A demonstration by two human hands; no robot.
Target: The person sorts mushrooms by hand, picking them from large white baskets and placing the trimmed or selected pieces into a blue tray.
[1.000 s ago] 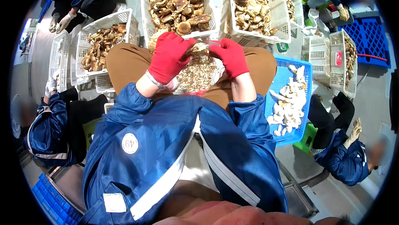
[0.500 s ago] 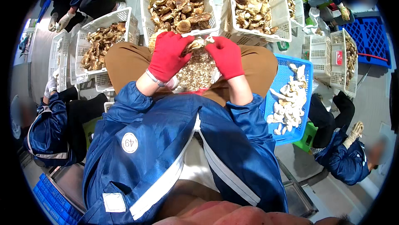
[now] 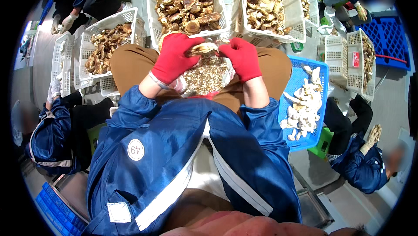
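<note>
My left hand (image 3: 176,58), in a red glove, is closed round a mushroom (image 3: 206,48) between my knees. Its pale stem points right, and a brownish part shows past the glove's far left side. My right hand (image 3: 242,60), also red-gloved, has its fingers pinched at the stem's tip. Whether a small tool sits in that pinch is hidden. Below both hands, a heap of pale and brown trimmings (image 3: 203,79) lies between my legs. To the right, a blue basket (image 3: 323,101) holds several whitish, cleaned-looking mushrooms (image 3: 305,105).
Straight ahead stands a white crate (image 3: 153,22) full of brown mushrooms. More mushroom crates stand at the right (image 3: 298,22) and left (image 3: 138,29). Co-workers sit on both sides, one in a blue jacket (image 3: 54,136) at left and another (image 3: 361,166) at right.
My right hand has shifted slightly right and down, still close to the stem's tip. The mushroom has turned a little, showing more pale stem. The left hand stays nearly in place.
</note>
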